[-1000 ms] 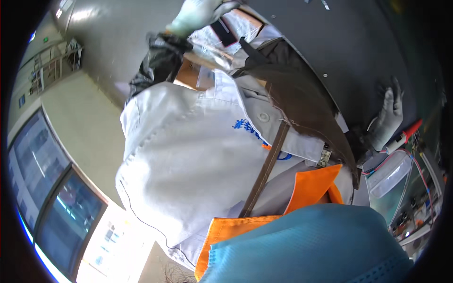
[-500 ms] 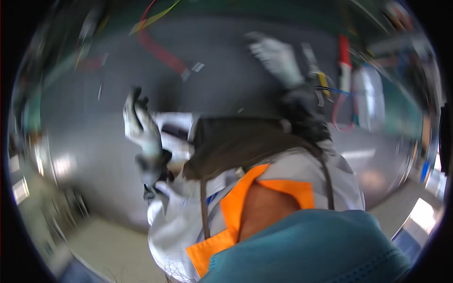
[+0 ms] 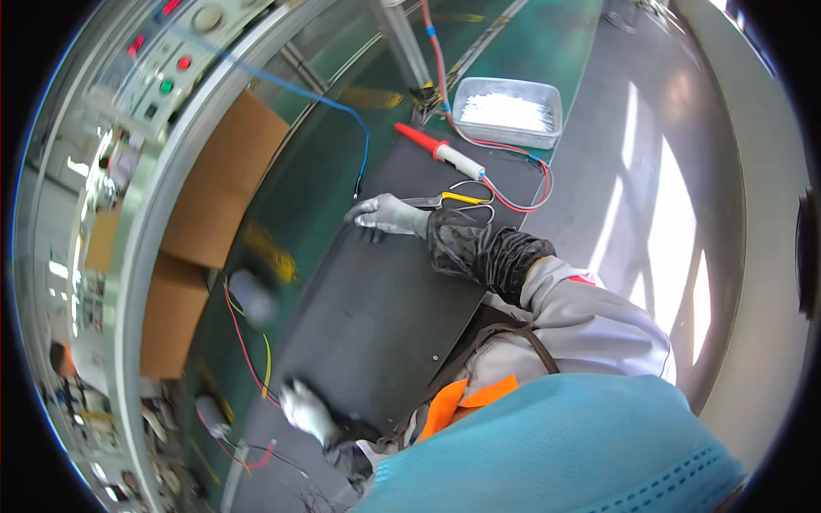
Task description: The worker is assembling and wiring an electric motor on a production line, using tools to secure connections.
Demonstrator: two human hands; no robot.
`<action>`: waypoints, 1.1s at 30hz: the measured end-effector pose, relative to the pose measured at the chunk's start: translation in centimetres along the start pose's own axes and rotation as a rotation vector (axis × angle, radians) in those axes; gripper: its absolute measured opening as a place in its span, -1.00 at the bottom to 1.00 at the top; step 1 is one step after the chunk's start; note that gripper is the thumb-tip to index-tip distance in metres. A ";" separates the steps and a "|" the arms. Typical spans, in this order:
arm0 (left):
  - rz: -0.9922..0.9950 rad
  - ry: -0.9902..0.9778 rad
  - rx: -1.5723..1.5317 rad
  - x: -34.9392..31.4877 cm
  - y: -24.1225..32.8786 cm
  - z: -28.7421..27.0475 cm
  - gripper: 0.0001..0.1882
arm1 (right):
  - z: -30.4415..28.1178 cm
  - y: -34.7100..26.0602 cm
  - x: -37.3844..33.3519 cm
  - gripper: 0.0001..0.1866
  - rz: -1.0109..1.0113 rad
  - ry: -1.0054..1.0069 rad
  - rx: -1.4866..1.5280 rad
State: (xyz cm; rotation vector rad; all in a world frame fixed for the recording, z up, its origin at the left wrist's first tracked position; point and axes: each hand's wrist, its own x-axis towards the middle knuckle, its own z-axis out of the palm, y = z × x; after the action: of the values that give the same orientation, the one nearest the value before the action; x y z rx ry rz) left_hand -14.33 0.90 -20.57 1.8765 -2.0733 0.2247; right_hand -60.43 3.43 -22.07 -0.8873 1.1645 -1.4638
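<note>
My right hand (image 3: 389, 215), in a pale glove with greyish fingertips, reaches over the dark mat (image 3: 376, 299). Its fingers are bent but apart, and no held thing shows in them. Just beyond the fingertips hangs the lower end of a blue wire (image 3: 342, 107). Yellow-handled scissors (image 3: 453, 198) lie beside that wrist. My left hand (image 3: 308, 412), also gloved, is low by the mat's left edge, its fingers smeared and partly hidden. Red and yellow wires (image 3: 266, 363) run from a blurred grey cylinder (image 3: 253, 297) to beside its fingers.
A red-and-white probe (image 3: 440, 152) on a looped cable lies past the scissors. Behind it stands a clear tray (image 3: 556, 128) of small white pieces. A metal-framed panel with buttons (image 3: 175, 73), cardboard (image 3: 218, 188) and a second grey cylinder (image 3: 212, 415) are at left.
The view has swung left, bringing the button panel and cardboard into sight. My right hand now lies by the scissors and blue wire; my left hand is by the red and yellow wires.
</note>
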 end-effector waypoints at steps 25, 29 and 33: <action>0.617 0.031 -0.924 2.2 33.6 4.0 -0.60 | 1.3 1.6 2.9 -0.74 -0.401 0.232 -0.526; 0.681 0.069 -0.882 2.5 34.3 4.0 -0.61 | 0.6 2.0 3.7 -0.72 -0.383 0.210 -0.381; 0.688 0.043 -0.937 2.7 34.1 4.0 -0.62 | 0.7 1.6 3.3 -0.71 -0.356 0.242 -0.525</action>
State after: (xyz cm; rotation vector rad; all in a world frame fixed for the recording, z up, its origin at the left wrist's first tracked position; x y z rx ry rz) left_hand -48.74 1.05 -19.79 0.5981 -2.1409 -0.4731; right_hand -60.07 0.08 -23.55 -1.3568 1.6815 -1.6066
